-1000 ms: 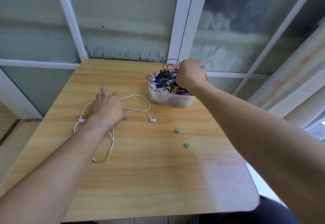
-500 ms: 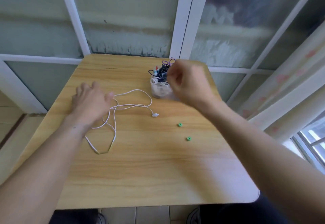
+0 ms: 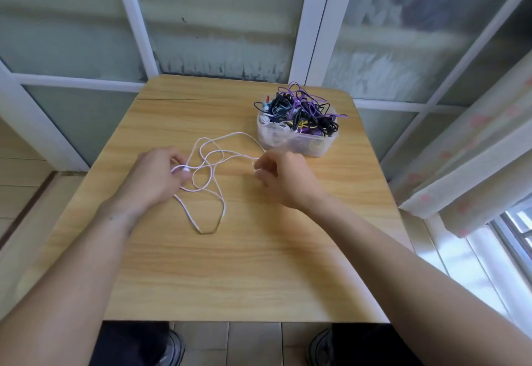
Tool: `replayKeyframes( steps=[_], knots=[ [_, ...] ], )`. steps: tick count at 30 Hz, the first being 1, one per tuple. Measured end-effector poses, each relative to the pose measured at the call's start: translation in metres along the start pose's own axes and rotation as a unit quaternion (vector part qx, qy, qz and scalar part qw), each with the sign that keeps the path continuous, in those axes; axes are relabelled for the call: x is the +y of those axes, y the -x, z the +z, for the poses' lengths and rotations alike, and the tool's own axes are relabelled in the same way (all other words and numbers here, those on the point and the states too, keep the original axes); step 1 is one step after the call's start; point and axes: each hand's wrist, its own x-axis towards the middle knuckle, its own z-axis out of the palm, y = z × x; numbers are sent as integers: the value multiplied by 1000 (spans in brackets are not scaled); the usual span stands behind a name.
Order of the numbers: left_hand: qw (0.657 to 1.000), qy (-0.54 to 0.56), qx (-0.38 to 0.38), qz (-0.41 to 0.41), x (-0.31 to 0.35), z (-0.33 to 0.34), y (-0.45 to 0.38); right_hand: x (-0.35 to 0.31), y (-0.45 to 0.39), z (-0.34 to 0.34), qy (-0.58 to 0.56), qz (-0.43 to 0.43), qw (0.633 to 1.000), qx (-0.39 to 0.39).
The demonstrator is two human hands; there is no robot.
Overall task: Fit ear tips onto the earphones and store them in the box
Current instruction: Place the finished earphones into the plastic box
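The earphones (image 3: pixel 211 170) lie on the table (image 3: pixel 259 265), box (image 3: pixel 296 138) behind right.

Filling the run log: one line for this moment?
left hand: pinches white earbud | right hand: pinches white cable | box: full of cables | ear tips: unseen

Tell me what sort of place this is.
Probably a room in a home, a small work spot by a window: a wooden table pushed against white-framed frosted glass panels, a patterned curtain at the right, and a tiled floor below.
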Motion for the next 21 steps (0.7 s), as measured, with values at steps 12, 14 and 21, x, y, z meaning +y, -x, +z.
replayKeyframes(
  steps=[12,14,21],
  knots=[
    [968,215,-24,125,42,18,45,-9,52,-14,-115,-6,993,-1],
    [960,240,-42,139,47,24,52,-6,56,-9,-148,-3,989,-5],
    [957,213,48,193,64,51,73,0,72,4,-202,7,977,70]
  ],
)
